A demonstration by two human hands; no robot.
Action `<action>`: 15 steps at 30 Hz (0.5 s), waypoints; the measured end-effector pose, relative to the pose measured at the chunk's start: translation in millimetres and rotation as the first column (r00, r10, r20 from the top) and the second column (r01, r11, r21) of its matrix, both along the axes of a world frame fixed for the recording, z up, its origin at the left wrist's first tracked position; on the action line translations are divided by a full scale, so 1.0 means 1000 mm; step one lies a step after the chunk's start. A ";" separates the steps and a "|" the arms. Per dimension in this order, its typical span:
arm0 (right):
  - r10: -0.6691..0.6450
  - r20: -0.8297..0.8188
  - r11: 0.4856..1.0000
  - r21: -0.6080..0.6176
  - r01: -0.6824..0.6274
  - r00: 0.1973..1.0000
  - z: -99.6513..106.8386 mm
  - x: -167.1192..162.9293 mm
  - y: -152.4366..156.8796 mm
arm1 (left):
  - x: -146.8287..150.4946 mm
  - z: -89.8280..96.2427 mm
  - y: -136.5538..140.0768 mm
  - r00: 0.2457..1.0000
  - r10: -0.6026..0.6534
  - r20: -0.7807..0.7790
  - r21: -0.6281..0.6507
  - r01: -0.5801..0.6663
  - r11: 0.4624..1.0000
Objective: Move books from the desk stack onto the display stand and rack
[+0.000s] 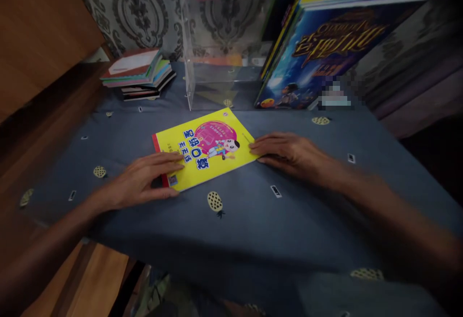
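A yellow workbook (213,167) with a pink circle, a cartoon child and large blue Chinese characters lies closed and slanted on the cloth-covered table (246,230). At its left end, my left hand (144,177) grips the red-spined edge, its fingers over the cover and its thumb at the near corner. My right hand (292,153) holds the opposite edge, fingertips on the cover's right corner and thumb low beside it. The undersides of the fingers and the back of the workbook are hidden.
Small books (133,73) are stacked at the back left. A clear acrylic stand (188,66) rises behind the workbook, with large upright books (325,47) leaning at its right. Patterned wallpaper (139,8) backs the table; a wooden panel (43,32) is at the left.
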State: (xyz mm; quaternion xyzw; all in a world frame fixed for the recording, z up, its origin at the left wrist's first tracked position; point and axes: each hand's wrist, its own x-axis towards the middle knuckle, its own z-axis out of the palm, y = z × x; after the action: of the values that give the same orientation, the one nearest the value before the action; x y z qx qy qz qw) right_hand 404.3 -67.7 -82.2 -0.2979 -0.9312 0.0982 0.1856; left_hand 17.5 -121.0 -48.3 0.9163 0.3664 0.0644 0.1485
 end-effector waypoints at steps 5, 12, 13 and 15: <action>-0.098 0.048 0.994 0.056 0.096 0.994 -0.002 -0.008 -0.014 | 0.002 -0.003 -0.022 0.996 -0.065 -0.063 0.123 0.073 0.990; -0.067 0.002 0.996 0.052 0.067 0.998 0.000 -0.044 -0.036 | 0.004 -0.003 -0.028 0.993 -0.075 -0.096 0.275 0.099 0.956; -0.034 -0.022 0.999 0.034 0.034 0.999 0.000 -0.054 -0.039 | 0.005 -0.003 -0.028 0.994 -0.079 -0.081 0.283 0.099 0.954; 0.026 -0.061 1.000 -0.001 -0.026 0.998 0.001 -0.073 -0.044 | 0.005 0.000 -0.029 0.996 -0.080 -0.031 0.274 0.086 0.958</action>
State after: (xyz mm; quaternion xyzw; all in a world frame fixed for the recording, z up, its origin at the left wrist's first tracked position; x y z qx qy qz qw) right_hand 331.0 -111.7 -80.9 -0.2826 -0.9289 0.1103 0.2123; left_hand 22.9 -149.7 -48.4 0.9432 0.3167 0.0991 0.0189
